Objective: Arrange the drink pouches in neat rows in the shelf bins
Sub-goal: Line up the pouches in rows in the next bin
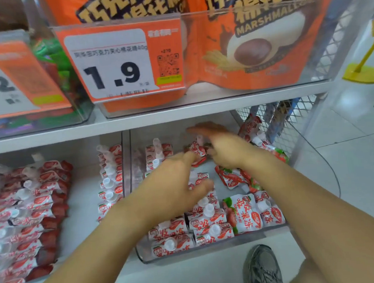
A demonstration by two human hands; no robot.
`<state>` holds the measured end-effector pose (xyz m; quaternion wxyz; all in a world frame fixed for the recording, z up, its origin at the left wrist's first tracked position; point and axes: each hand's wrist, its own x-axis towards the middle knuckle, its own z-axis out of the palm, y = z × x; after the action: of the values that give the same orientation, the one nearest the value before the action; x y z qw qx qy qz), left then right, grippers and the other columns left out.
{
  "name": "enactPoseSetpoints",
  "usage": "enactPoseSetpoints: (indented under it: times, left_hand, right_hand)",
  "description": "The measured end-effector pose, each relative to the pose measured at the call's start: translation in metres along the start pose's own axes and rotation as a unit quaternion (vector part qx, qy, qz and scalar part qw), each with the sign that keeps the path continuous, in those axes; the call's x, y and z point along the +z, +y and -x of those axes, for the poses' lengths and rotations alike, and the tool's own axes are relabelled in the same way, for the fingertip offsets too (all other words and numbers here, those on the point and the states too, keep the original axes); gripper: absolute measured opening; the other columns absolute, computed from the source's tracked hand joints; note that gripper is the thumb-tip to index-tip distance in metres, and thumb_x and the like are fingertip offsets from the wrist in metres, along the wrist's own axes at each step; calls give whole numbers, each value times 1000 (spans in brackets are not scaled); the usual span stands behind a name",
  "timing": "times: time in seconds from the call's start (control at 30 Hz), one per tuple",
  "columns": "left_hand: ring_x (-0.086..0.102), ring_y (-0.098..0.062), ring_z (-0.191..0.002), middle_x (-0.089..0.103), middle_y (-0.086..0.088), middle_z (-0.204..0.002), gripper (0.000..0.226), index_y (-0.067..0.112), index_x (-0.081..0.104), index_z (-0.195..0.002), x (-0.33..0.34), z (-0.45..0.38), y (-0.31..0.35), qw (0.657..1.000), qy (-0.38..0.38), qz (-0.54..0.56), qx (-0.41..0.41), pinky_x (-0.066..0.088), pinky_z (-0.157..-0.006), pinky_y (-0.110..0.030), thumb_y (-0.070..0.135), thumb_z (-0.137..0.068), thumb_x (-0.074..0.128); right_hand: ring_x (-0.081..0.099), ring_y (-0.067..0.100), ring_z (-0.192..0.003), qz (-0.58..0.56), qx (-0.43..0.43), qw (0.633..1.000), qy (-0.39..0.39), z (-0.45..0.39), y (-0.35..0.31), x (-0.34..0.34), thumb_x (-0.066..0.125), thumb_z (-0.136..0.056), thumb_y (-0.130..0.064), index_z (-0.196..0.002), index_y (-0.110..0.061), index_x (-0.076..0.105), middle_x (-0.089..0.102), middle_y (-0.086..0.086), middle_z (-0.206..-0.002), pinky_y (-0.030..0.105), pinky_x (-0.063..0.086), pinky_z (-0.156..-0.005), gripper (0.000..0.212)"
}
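Two bare hands reach into the clear right-hand bin on the lower shelf, and that bin serves as the landmark for everything else. Inside it, red-and-white drink pouches with white caps lie in rows along its front and left wall, while looser ones are scattered toward its right side and one pouch leans against the mesh at its far right corner. The left hand hovers over the middle of the bin with fingers spread and relaxed, holding nothing. The right hand is blurred over the back of the bin, fingers stretched out straight beside an upright pouch; whether it touches that pouch cannot be told. Left of the bin, past a divider, a second bin holds more pouches in two rows. Above the bin, on the upper shelf, stand orange marshmallow bags behind a price tag reading 1.9. Below the bin's front edge a grey shoe rests on the floor.
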<state>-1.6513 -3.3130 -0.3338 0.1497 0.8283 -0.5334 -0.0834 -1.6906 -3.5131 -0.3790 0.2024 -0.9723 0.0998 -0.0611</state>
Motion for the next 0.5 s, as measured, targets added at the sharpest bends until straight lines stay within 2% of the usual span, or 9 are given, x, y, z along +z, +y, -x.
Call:
enactPoseSetpoints:
  times: [0.07,0.13,0.2,0.3,0.37,0.43,0.5]
  left_hand:
    - [51,-13,-114,52,1,-130,64,28,36,-141,7,-2,1,998,-69,4,-10,41,-92,-23,58,-88,54]
    - [52,-10,-113,52,4,-130,68,33,31,-145,10,0,-2,997,-70,26,-14,41,-89,-20,60,-87,54]
    - [51,-6,-112,52,7,-131,68,33,34,-144,11,3,-5,997,-64,44,-14,39,-89,-16,62,-85,53]
    - [50,-4,-114,51,10,-132,62,31,39,-140,12,9,-7,997,-61,56,-11,37,-90,-14,61,-87,52]
    - [48,-5,-118,48,10,-135,59,32,37,-141,13,12,-6,997,-57,56,-3,33,-89,-11,58,-90,49]
    - [46,-5,-121,47,9,-138,59,30,36,-142,15,15,-5,997,-54,49,3,31,-91,-10,58,-91,46]
    - [44,-5,-125,45,9,-142,62,29,33,-145,16,16,-6,997,-54,49,1,30,-94,-11,59,-91,44]
  right_hand:
    - [49,25,-124,53,6,997,-57,-8,-1,9,68,-85,-7,-140,-30,53,48,4,-137,30,40,-100,61]
    - [47,26,-121,115,7,992,-60,-13,-4,9,74,-85,-30,-128,-31,62,50,4,-128,34,39,-95,45]
    - [45,27,-116,122,-3,991,-51,-15,-9,5,71,-85,-46,-119,-27,67,53,5,-118,35,34,-90,40]
    - [49,32,-107,32,-32,999,17,-16,-11,6,62,-93,-44,-103,-9,71,57,12,-102,32,31,-82,37]
    - [54,34,-98,-8,-31,998,53,-17,-11,10,60,-97,-36,-96,-2,69,50,7,-89,27,27,-74,35]
    - [55,30,-91,-32,-16,999,33,-17,-12,11,58,-98,-35,-95,-3,66,45,1,-86,26,27,-71,33]
    - [56,24,-83,-58,-3,998,-18,-15,-13,6,63,-94,-40,-90,-10,61,51,-1,-83,30,34,-69,31]
